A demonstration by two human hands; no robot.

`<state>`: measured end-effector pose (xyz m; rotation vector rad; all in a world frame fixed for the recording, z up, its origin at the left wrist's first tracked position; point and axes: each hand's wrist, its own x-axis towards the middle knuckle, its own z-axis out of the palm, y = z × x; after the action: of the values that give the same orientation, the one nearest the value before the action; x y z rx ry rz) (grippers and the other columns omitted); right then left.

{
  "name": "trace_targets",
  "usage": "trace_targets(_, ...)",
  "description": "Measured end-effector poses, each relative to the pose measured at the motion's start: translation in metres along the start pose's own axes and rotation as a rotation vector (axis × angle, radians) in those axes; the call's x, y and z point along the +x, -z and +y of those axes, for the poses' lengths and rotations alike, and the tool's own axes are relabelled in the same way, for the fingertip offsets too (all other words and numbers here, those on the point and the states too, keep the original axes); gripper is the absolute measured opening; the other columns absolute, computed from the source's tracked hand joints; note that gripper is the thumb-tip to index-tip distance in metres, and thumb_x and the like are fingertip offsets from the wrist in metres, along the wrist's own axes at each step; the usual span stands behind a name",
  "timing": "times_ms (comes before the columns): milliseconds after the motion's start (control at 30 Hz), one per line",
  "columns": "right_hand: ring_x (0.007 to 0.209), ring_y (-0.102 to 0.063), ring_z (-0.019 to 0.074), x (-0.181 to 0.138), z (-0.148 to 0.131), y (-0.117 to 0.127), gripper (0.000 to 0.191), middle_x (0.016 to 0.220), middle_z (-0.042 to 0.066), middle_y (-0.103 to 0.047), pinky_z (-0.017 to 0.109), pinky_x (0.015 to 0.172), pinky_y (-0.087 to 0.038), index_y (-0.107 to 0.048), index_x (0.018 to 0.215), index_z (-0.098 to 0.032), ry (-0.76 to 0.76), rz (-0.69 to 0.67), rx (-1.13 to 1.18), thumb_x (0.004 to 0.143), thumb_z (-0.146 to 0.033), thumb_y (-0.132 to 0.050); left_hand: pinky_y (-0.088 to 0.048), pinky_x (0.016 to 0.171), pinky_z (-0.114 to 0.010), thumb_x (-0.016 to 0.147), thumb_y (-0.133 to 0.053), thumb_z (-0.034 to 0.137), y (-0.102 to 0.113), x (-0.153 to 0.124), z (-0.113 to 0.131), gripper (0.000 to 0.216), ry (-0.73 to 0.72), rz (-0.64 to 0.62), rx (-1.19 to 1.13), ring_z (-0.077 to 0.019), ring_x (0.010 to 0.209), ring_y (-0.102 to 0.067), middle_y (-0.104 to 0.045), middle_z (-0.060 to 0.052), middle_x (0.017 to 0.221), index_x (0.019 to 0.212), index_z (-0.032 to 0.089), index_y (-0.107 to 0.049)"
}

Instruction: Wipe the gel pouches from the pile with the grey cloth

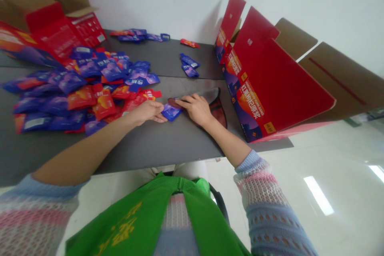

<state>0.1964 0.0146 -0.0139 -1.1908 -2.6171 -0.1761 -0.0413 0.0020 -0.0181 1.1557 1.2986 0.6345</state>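
Note:
My left hand (152,112) is closed in a pinch on the left end of a blue-purple sachet (171,113), which lies low over the grey table. From the right, my right hand (196,108) rests with fingertips bent down at the sachet's other end. A dark brown patch (174,103) shows under those fingertips, over the sachet. Behind the right hand lies a dark, mesh-like piece with a black edge (218,108); whether it joins the brown patch is hidden. Left of my left hand is a heap of blue sachets (111,68) and red-orange sachets (103,102).
Open red cartons (255,100) with raised flaps stand along the table's right side. Another open red carton (54,32) is at back left. Loose blue sachets (189,65), one red sachet (189,43) and a small row (135,35) lie toward the wall. The grey table's front edge (168,163) is near my lap.

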Motion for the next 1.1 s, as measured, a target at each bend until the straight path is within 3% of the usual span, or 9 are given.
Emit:
trace_targets(133,0.106,-0.049,0.0266,0.002,0.012,-0.003,0.041,0.132,0.003,-0.066,0.04,0.083,-0.04,-0.062,0.136,-0.034,-0.174,-0.01,-0.04,0.103,-0.025,-0.04,-0.061,0.071,-0.035,0.081,-0.065,0.033,-0.006,-0.002,0.002,0.018,0.032,0.055,0.088,-0.0225,0.066,-0.073,-0.067,-0.007,0.059,0.077,0.016,-0.06)
trace_targets(233,0.106,-0.049,0.0257,-0.001,0.018,-0.002,0.041,0.134,0.002,-0.066,0.039,0.085,-0.039,-0.063,0.136,-0.033,-0.179,0.025,0.0,0.103,-0.023,-0.039,-0.06,0.063,-0.03,0.082,-0.065,0.029,-0.011,-0.003,0.007,0.015,0.051,0.083,0.134,-0.0198,0.058,-0.07,-0.063,-0.004,0.053,0.076,0.016,-0.059)
trace_targets(367,0.108,-0.049,0.0225,-0.009,0.013,0.002,0.042,0.139,0.001,-0.063,0.037,0.088,-0.038,-0.06,0.138,-0.033,0.021,0.072,0.096,0.105,-0.025,-0.037,-0.058,0.055,-0.026,0.08,-0.064,0.023,-0.015,-0.004,0.011,0.012,0.061,0.106,0.156,-0.0176,0.053,-0.067,-0.061,-0.003,0.051,0.072,0.016,-0.058)
trace_targets(467,0.109,-0.048,0.0224,-0.011,-0.002,0.005,0.041,0.14,0.0,-0.062,0.038,0.086,-0.037,-0.059,0.139,-0.036,0.228,0.027,0.108,0.104,-0.026,-0.039,-0.057,0.052,-0.025,0.078,-0.063,0.021,-0.015,-0.003,0.009,0.011,0.031,0.099,0.147,-0.0155,0.051,-0.064,-0.061,-0.001,0.054,0.07,0.016,-0.058)
trace_targets(567,0.111,-0.046,0.0238,-0.008,-0.015,0.007,0.041,0.142,-0.001,-0.061,0.04,0.084,-0.035,-0.058,0.139,-0.038,0.309,-0.021,0.076,0.104,-0.026,-0.039,-0.056,0.05,-0.024,0.078,-0.06,0.02,-0.013,0.0,0.006,0.014,-0.024,0.095,0.16,-0.013,0.049,-0.061,-0.058,0.001,0.054,0.065,0.016,-0.057)
trace_targets(733,0.112,-0.045,0.0246,-0.002,-0.016,0.009,0.04,0.142,0.001,-0.06,0.04,0.085,-0.033,-0.06,0.137,-0.037,0.119,-0.048,0.009,0.104,-0.027,-0.039,-0.059,0.056,-0.028,0.081,-0.055,0.015,-0.01,0.004,0.006,0.007,0.057,0.074,0.187,-0.0179,0.053,-0.067,-0.063,-0.003,0.054,0.076,0.015,-0.06)
trace_targets(967,0.113,-0.044,0.0297,0.001,-0.008,0.015,0.035,0.117,0.007,-0.07,0.047,0.09,-0.031,-0.075,0.112,-0.032,-0.29,-0.115,-0.126,0.104,-0.025,-0.041,-0.059,0.056,-0.028,0.089,-0.051,0.019,-0.016,0.002,0.001,0.015,-0.03,0.113,0.298,-0.0177,0.053,-0.067,-0.062,-0.002,0.055,0.089,0.015,-0.065)
trace_targets(1100,0.116,-0.044,0.0323,0.0,-0.007,0.018,0.037,0.113,0.011,-0.07,0.05,0.091,-0.032,-0.077,0.105,-0.026,-0.416,-0.125,-0.174,0.103,-0.02,-0.041,-0.057,0.054,-0.027,0.091,-0.047,0.019,-0.021,-0.004,0.001,0.021,-0.074,0.152,0.372,-0.0169,0.052,-0.065,-0.061,-0.002,0.056,0.091,0.014,-0.067)
